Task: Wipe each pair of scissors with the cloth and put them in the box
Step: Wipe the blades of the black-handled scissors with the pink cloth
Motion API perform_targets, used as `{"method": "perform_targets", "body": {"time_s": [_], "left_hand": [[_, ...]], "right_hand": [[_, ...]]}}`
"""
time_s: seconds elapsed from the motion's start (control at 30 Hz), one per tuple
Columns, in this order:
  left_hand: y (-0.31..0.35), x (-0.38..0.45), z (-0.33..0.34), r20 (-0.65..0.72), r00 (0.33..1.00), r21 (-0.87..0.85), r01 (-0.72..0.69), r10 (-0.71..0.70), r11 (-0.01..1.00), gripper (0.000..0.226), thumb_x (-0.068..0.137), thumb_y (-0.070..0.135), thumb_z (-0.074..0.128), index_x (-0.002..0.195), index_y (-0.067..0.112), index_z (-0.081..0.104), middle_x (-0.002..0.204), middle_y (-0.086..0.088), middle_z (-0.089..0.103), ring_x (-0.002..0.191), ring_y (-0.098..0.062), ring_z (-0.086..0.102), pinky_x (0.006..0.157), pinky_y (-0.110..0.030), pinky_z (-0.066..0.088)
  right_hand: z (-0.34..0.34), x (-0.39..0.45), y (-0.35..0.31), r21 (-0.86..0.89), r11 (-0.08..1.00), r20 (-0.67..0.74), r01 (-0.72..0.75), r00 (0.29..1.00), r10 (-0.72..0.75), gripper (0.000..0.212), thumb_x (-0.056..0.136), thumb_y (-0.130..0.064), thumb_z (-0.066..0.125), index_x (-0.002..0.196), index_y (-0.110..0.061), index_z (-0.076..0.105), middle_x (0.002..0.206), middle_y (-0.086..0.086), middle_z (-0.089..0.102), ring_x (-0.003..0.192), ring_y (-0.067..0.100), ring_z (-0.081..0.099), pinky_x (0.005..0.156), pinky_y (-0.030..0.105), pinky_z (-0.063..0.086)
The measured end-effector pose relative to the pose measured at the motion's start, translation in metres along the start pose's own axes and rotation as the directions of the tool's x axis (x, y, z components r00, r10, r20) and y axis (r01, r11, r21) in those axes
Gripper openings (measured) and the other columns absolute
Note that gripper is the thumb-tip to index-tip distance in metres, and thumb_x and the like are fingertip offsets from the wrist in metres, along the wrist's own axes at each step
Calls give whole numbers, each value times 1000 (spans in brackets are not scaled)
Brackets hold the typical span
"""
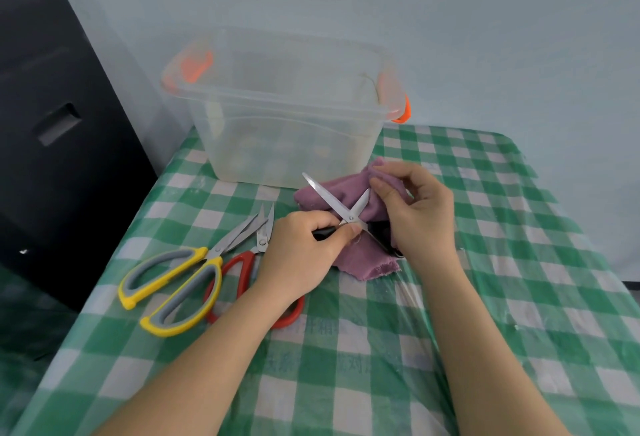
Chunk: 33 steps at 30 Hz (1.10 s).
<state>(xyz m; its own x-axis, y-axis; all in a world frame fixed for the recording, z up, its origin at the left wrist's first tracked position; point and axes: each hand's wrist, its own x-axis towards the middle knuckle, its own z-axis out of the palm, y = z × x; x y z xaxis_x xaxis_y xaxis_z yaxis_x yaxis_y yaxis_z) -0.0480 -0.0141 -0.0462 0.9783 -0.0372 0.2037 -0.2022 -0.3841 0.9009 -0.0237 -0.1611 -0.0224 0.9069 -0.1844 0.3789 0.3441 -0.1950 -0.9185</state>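
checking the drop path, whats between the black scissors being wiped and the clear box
In the head view, only the purple cloth lies between the black-handled scissors and the clear box. Its far edge reaches close to the box's base; the open blades point that way.

My counter (502, 297) wears a green-and-white checked cover (under clear plastic); behind it a plain pale wall (415, 3), a black case (52, 124) to my left.

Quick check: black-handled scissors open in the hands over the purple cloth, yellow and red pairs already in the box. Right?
Not quite. The head view shows the yellow scissors and red scissors lying on the table, left of the box. The rest holds.
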Motion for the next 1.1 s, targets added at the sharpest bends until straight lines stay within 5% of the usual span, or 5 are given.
{"method": "perform_targets", "body": {"time_s": [0.23,0.37,0.67,0.93,1.1], "left_hand": [[-1,-2,1,45,999,24,-29,28,999,22,83,35,73,71,17,76,58,10,66,55,-18,56,53,-34,42],[0,0,0,42,999,-4,-7,7,1000,26,83,38,72,69,17,75,64,-3,69,67,-32,62,64,-48,49],[2,0,0,15,1000,-19,15,-15,1000,17,83,34,73,70,25,76,66,0,71,69,-28,64,66,-49,49],[1,-1,1,38,999,-9,2,-1,1000,20,83,36,72,71,21,76,66,1,71,68,-29,64,65,-49,49],[3,0,-1,10,999,-59,43,-42,997,19,84,30,73,67,21,75,56,10,65,54,-6,57,50,-23,40]], "right_hand": [[0,0,2,-28,1000,-127,9,992,-13,24,96,-4,54,88,-27,57,84,-14,66,78,-5,63,69,11,47],[-3,2,2,35,999,-199,-31,979,37,23,99,-10,51,88,-30,55,85,-13,63,74,-6,59,67,11,46],[0,-2,0,-24,999,-16,37,999,-38,29,89,2,62,90,-27,63,96,-14,70,98,3,65,82,15,49],[-2,-1,2,-35,999,-177,-5,984,-1,27,99,-8,50,89,-33,53,74,-7,61,60,4,53,56,20,42],[-1,-5,-1,-11,998,-43,61,997,-61,25,94,-3,58,92,-29,58,88,-11,65,83,2,63,72,14,48]]}}
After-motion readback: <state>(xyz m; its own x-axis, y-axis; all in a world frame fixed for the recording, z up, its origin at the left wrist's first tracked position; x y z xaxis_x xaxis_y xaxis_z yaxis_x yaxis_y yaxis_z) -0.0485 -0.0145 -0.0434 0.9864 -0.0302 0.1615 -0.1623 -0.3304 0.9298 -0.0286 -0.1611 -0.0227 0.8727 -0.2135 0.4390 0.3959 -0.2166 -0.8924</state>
